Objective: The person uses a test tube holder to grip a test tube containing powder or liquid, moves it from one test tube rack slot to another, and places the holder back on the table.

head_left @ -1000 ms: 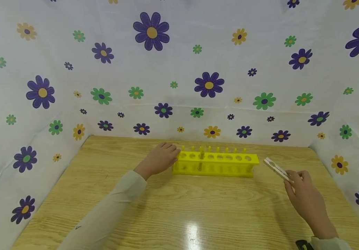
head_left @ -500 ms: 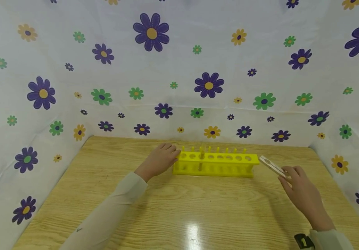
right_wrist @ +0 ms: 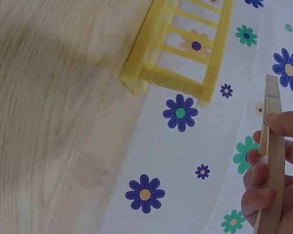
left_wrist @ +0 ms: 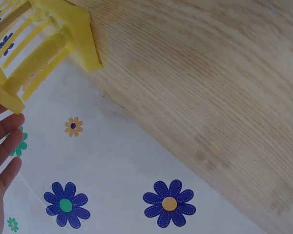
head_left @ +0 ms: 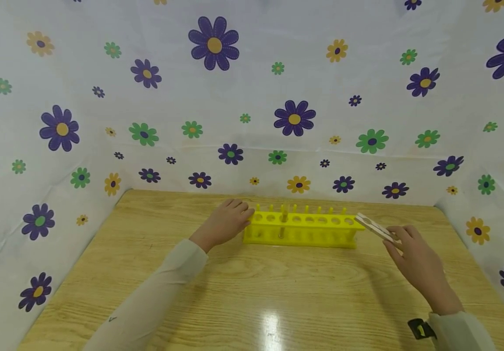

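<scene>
A yellow test tube rack (head_left: 304, 240) stands toward the back of the table, with one test tube (head_left: 282, 224) upright in its third hole from the left. My left hand (head_left: 223, 224) holds the rack's left end, fingertips at the top plate; in the left wrist view several fingers (left_wrist: 7, 134) show beside the plate's corner and the thumb is out of sight. My right hand (head_left: 418, 263) grips a wooden test tube clamp (head_left: 377, 227) by its handles. The clamp's tip points up and left, overlapping the rack's right end in the head view.
A wood-grain table (head_left: 234, 302) bears the rack. White flowered cloth (head_left: 252, 87) encloses the table at the back and on both sides. Several pegs (head_left: 319, 210) rise along the rack's rear edge. A black band (head_left: 421, 329) sits at my right wrist.
My right hand has moved left with the test tube clamp, bringing its tip from right of the rack to the rack's right end. My left hand and the rack have stayed put.
</scene>
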Available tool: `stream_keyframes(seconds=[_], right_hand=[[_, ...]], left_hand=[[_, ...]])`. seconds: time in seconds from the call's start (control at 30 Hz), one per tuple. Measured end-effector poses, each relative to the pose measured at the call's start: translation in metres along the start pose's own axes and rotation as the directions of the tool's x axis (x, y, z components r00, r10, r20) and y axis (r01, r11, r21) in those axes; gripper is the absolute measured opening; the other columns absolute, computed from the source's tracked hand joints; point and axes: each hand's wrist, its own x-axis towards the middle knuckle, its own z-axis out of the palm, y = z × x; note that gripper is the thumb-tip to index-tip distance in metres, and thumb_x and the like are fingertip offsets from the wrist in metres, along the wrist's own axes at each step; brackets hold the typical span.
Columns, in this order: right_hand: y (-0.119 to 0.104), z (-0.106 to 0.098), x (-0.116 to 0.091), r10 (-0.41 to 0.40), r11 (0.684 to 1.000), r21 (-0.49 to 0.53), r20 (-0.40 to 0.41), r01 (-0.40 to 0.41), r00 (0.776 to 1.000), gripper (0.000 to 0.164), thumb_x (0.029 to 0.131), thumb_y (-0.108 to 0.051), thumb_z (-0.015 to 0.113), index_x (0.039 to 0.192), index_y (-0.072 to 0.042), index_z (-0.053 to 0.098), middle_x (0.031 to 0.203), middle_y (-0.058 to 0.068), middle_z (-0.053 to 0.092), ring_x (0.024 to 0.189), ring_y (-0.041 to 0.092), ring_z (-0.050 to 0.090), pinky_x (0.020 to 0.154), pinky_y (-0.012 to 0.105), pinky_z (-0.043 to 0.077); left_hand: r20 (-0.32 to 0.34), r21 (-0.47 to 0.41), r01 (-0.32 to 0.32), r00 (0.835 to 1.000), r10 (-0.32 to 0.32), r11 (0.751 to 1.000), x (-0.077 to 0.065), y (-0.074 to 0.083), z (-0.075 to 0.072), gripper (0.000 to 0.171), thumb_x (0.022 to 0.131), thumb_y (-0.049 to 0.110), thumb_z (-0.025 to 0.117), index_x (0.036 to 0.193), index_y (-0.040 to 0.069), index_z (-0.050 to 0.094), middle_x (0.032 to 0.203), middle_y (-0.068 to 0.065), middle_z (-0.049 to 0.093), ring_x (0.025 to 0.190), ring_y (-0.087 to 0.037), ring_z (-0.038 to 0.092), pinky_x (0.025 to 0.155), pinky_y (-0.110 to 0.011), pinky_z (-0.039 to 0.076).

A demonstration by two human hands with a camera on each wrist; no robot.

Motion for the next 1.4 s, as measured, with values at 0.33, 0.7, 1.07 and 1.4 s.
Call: stream_keyframes(seconds=[0.33, 0.7, 1.07, 1.4], right_hand=[[-0.005, 0.004, 0.01, -0.012, 1.0, -0.003, 0.008, 0.012, 1.0, 0.03, 0.084, -0.008, 0.068, 0.111, -0.001, 0.058, 0.097, 0.017, 0.056, 0.061, 0.02, 0.055, 0.042, 0.022, 0.033], [-0.014, 0.003, 0.019, -0.003, 1.0, -0.01, 0.075, 0.003, 0.997, 0.027, 0.086, -0.013, 0.067, 0.11, -0.001, 0.059, 0.101, 0.018, 0.056, 0.061, 0.019, 0.054, 0.045, 0.026, 0.036], [-0.012, 0.003, 0.027, -0.019, 1.0, 0.002, 0.129, 0.019, 0.991, 0.027, 0.087, -0.012, 0.066, 0.108, 0.004, 0.061, 0.099, 0.019, 0.057, 0.069, 0.025, 0.061, 0.053, 0.036, 0.049], [-0.001, 0.003, 0.037, -0.044, 0.998, 0.057, 0.201, 0.034, 0.979, 0.022, 0.086, -0.011, 0.067, 0.101, 0.004, 0.064, 0.092, 0.015, 0.06, 0.071, 0.022, 0.064, 0.056, 0.032, 0.049]], left_hand=[[0.016, 0.008, 0.015, 1.0, -0.015, 1.0, 0.001, 0.002, -0.001, 0.019, 0.091, 0.025, 0.061, 0.106, 0.013, 0.057, 0.102, -0.001, 0.061, 0.099, -0.019, 0.055, 0.097, -0.033, 0.045], [0.025, 0.012, 0.023, 0.999, -0.024, 1.0, 0.001, 0.003, -0.004, 0.02, 0.091, 0.025, 0.061, 0.107, 0.012, 0.058, 0.101, -0.002, 0.062, 0.098, -0.019, 0.055, 0.097, -0.034, 0.045], [0.046, 0.0, 0.04, 0.998, -0.04, 0.999, 0.001, 0.002, -0.002, 0.021, 0.092, 0.025, 0.061, 0.108, 0.013, 0.057, 0.103, -0.001, 0.061, 0.1, -0.019, 0.055, 0.098, -0.034, 0.044], [0.048, 0.006, 0.032, 0.998, -0.033, 0.999, 0.0, 0.003, -0.002, 0.021, 0.093, 0.026, 0.06, 0.109, 0.014, 0.056, 0.103, -0.001, 0.061, 0.1, -0.018, 0.055, 0.098, -0.034, 0.044]])
